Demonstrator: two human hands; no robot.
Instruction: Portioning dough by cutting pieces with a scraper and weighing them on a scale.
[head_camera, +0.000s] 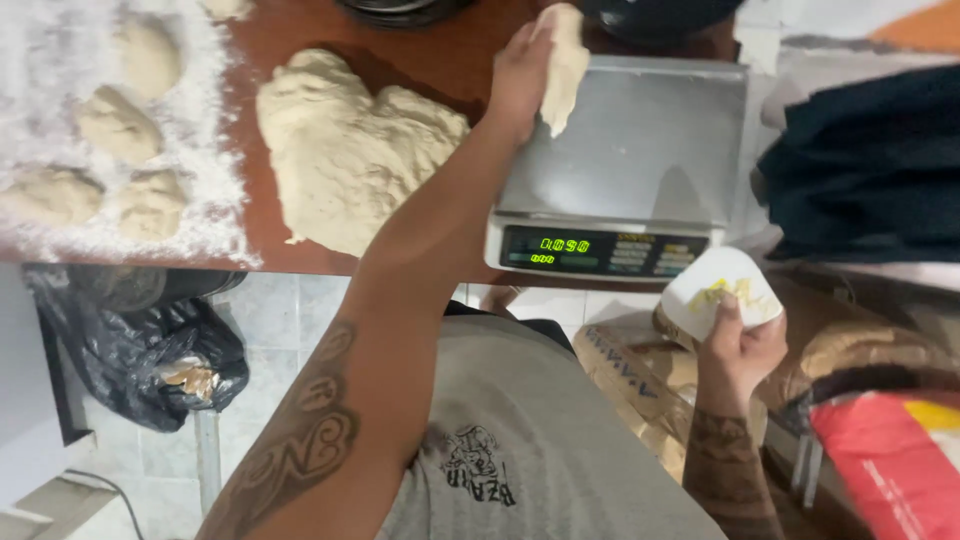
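My left hand (520, 75) reaches forward and holds a piece of dough (563, 65) that hangs over the steel pan of a digital scale (640, 150). My right hand (738, 345) is low at the right, below the table edge, gripping a white plastic scraper (722, 290) smeared with dough. A large mass of dough (345, 150) lies on the brown wooden table (450, 60), left of the scale. Several portioned dough balls (115, 125) rest on a floured patch at the far left.
A black plastic bag (150, 355) sits on the tiled floor under the table at left. Brown paper sacks (850, 340) and a red bag (890, 460) stand at the lower right. Dark fabric (860, 170) lies right of the scale.
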